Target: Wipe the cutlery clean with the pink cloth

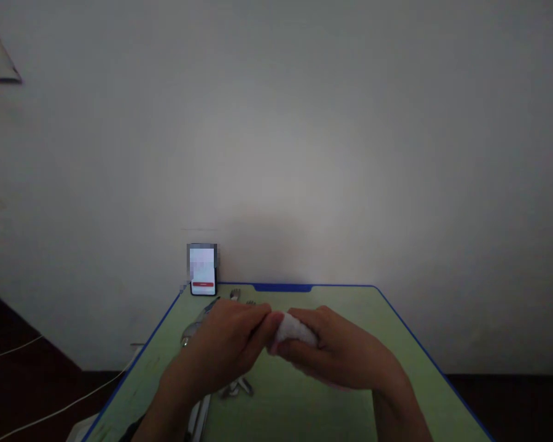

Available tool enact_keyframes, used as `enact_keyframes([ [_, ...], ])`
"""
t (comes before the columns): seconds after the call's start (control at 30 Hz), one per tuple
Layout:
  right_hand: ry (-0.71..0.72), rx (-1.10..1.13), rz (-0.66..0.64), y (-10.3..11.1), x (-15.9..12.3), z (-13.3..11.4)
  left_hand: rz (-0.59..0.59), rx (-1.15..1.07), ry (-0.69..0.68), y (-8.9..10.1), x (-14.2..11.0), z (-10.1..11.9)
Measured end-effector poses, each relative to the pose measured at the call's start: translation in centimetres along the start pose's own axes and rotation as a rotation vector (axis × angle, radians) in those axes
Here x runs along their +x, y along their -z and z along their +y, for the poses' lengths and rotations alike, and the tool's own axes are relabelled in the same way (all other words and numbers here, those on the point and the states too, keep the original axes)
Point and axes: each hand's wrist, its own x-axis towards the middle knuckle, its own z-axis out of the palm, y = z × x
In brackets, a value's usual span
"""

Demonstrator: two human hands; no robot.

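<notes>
My right hand [336, 341] is wrapped around a folded white cloth [297, 330], gripping it between thumb and fingers. Close against its left end is my left hand [230, 337], closed, with the fingertips meeting the cloth. Whatever the left fingers pinch is hidden behind them. Under and behind the left hand lie several pieces of metal cutlery. A fork [235, 294] points toward the wall, and a rounded metal piece [191, 331] sticks out at the left. Handle ends [239, 387] show below the left wrist.
The light green table [295, 411] has a blue rim and stands against a grey wall [295, 153]. A lit phone [203, 270] leans upright at the back left corner. Long slim metal pieces [198, 417] lie near the left forearm. A white cable [74, 402] hangs left of the table.
</notes>
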Motion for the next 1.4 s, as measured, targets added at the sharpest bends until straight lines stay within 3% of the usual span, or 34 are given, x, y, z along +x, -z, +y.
enact_keyframes([
  [0.13, -0.048, 0.032, -0.060, 1.0, -0.7, 0.4, -0.023, 0.033, 0.020, -0.2, 0.2, 0.1],
  [0.27, -0.042, 0.105, -0.115, 2.0, -1.6, 0.6, 0.028, -0.023, 0.092, 0.1, 0.1, 0.0],
  [0.43, -0.023, 0.029, -0.006, 2.2, -2.2, 0.6, 0.094, -0.105, 0.139, 0.5, 0.0, 0.3],
  [0.53, -0.047, -0.056, 0.095, 1.9, -2.1, 0.6, -0.024, -0.255, 0.235, 0.4, 0.0, 0.8],
  [0.67, -0.049, -0.115, 0.126, 1.4, -1.9, 0.3, -0.167, -0.367, 0.344, 0.3, 0.1, 1.0],
  [0.93, -0.051, -0.115, 0.073, -0.2, -0.7, -0.7, -0.135, -0.122, 0.237, 0.6, 0.2, 0.6],
  [1.17, 0.051, -0.085, 0.081, -0.2, -0.1, -0.6, -0.063, -0.235, 0.207, 1.1, -0.1, 0.5],
  [1.4, 0.054, -0.064, 0.106, 0.4, -0.7, 0.0, -0.020, -0.271, 0.147, 1.6, -0.4, 0.5],
])
